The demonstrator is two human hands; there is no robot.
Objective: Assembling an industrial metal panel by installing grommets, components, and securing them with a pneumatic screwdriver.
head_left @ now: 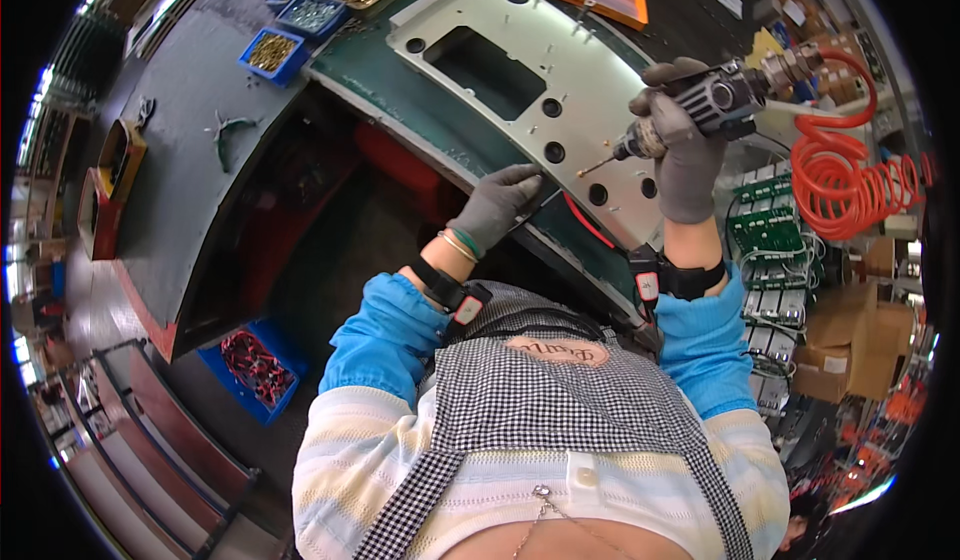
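Observation:
A long pale metal panel point(590, 90) lies slantwise on the green bench top, with a rectangular cutout, several black-ringed holes and small upright studs. My right hand point(680, 140), in a grey glove, is wrapped round an air screwdriver point(715, 100). Its thin bit points down and left over the panel, with a small brass-coloured tip; whether that tip touches the panel I cannot tell. At the panel's near edge is my left hand point(495, 208), also gloved, its fingers together and closed on that edge. The fingertips are partly hidden.
A red coiled hose point(850, 185) hangs from the screwdriver's back end. Blue bins point(290, 57) of small metal parts stand at far left, an orange tray point(620, 5) beyond the panel. Pliers point(228, 138) lie on the left bench. Green circuit boards point(768, 230) are stacked at right.

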